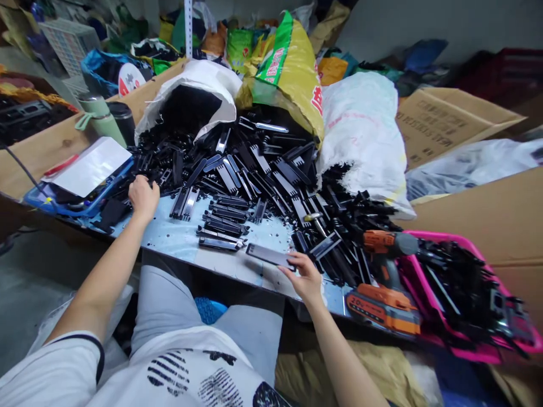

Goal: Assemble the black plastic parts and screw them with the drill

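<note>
Left of the drill (384, 282), the right hand (304, 276) pinches one end of a strip (267, 255), likely light and stiff, best taken by its edges; farther left, the left hand (144, 198) curls, grip unclear.

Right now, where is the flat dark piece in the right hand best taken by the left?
Probably the free left end of the long, flat piece, with the left hand coming from the near side: the right hand pinches its right end, and the row of black parts sits just left of the free end.
</note>
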Available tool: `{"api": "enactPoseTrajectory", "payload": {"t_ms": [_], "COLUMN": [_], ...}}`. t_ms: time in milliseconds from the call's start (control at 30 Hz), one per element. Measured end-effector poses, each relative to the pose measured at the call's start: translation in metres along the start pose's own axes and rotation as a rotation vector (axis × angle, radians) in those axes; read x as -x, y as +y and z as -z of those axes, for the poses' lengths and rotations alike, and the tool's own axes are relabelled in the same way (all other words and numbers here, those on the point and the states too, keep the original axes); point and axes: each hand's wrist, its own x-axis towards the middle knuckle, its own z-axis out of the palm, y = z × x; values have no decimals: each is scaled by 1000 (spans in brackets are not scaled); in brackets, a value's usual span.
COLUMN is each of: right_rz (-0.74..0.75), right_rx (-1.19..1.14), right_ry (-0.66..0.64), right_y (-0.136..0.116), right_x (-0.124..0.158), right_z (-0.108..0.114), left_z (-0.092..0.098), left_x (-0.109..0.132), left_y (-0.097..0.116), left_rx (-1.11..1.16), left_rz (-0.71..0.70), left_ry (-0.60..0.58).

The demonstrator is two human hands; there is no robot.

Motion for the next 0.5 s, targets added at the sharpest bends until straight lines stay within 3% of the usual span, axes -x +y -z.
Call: {"api": "enactPoseTrajectory", "payload": {"t_ms": [67, 167, 267, 367, 433, 500], "right_rz": [-30, 14, 80, 78, 50, 26], "right_rx": [97, 269, 399, 470, 468, 430], "right_ry": [-122, -289, -389, -418, -399, -370], "right_y": [5, 5, -10, -25, -30, -32], "right_x": [31, 39, 22, 5, -1, -2], "right_z": [4, -10, -37, -56, -59, -56], "left_z": [19, 33, 23, 6, -2, -7], "left_x": [11, 55, 131, 195, 212, 211], "left_y": [17, 56, 94, 109, 108, 103], "left_rx": [131, 288, 425, 193, 21, -89], "left_rz": [-113, -303, -453, -753, -899, -924], "left_ry": [66, 174, -164, -654, -855, -936]}}
